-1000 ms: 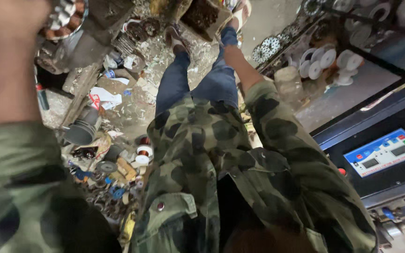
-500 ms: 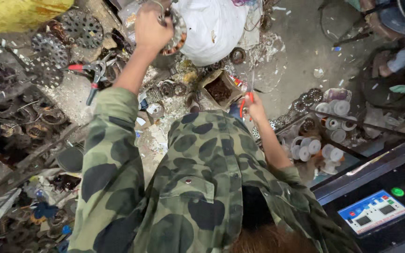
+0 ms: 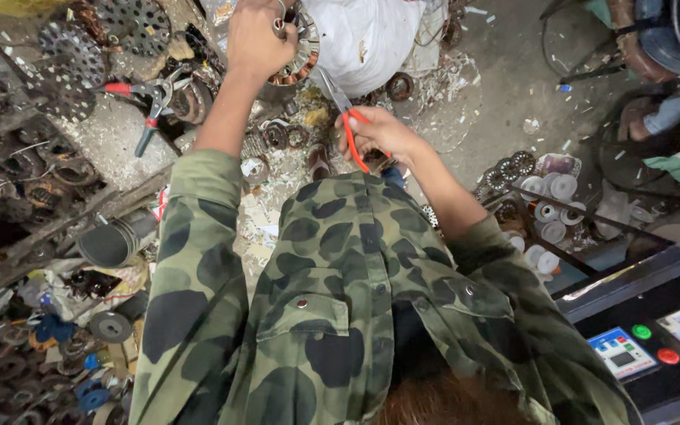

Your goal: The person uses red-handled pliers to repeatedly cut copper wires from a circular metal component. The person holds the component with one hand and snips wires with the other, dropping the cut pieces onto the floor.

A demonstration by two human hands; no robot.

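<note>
The left hand (image 3: 257, 35) is clenched around a stator (image 3: 297, 47), held far and high. Just right of it and nearer, the right hand (image 3: 375, 134) grips red-handled pliers (image 3: 344, 114); their long axis slants far-left, tip touching the stator's lower edge.

Green camouflage jacket (image 3: 340, 291), red-handled pliers (image 3: 349, 130), white sack (image 3: 367, 35).

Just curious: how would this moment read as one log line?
left hand: grips wound metal ring | right hand: holds red-handled pliers, tips at ring | white sack behind
</note>
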